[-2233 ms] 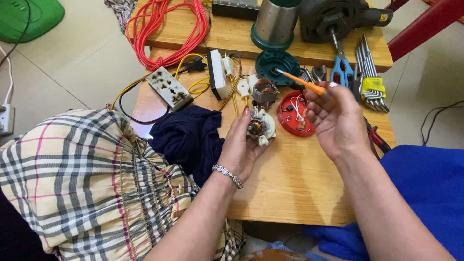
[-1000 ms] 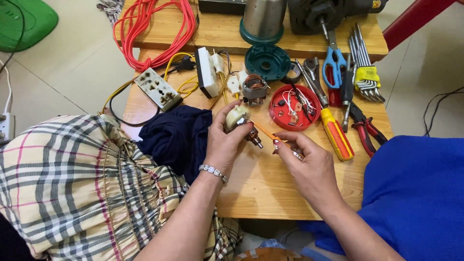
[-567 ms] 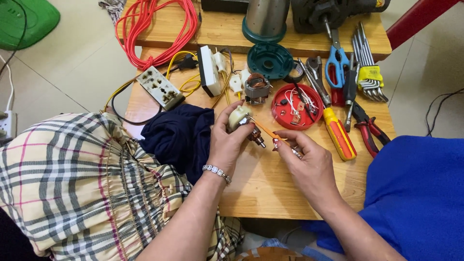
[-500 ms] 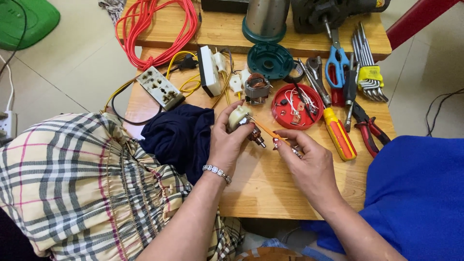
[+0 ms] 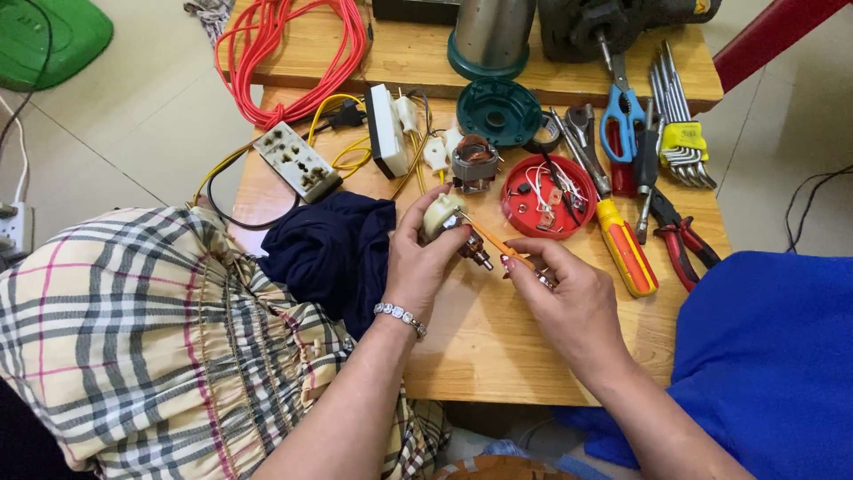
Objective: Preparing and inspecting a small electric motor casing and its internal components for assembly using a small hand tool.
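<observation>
- A small cream-coloured motor rotor (image 5: pixel 449 222) with a dark shaft end is gripped in the left hand (image 5: pixel 418 267), fingers closed around its body; it is held over the wooden table (image 5: pixel 480 347), just right of the frame's centre.
- A thin orange-handled tool (image 5: pixel 498 242) is pinched between the fingertips of the right hand (image 5: pixel 569 302); its tip is laid against the rotor's shaft end.
- A silver bracelet (image 5: pixel 400 317) is worn on the left wrist.
- Just above the rotor, a motor stator with copper windings (image 5: pixel 474 164) is seen standing on the table.
- To the right of it a red round tray (image 5: pixel 520 200) is placed, with small parts and white wires inside.
- A yellow-and-orange screwdriver (image 5: pixel 626 258) lies just right of the tray, and red-handled pliers (image 5: pixel 680 240) further right.
- Blue-handled scissors (image 5: pixel 622 120) and a set of hex keys in a yellow holder (image 5: pixel 684 133) are found in the upper right.
- A green round cap (image 5: pixel 498 111) sits at the upper centre, below a metal cylinder (image 5: pixel 491 36).
- A white power strip (image 5: pixel 298 162) and a coiled red cable (image 5: pixel 293 53) are seen in the upper left.
- A dark blue cloth (image 5: pixel 333 253) is bunched at the table's left edge, beside a plaid garment (image 5: pixel 151 347) in the lower left.
- Blue fabric (image 5: pixel 773 356) fills the lower right.
</observation>
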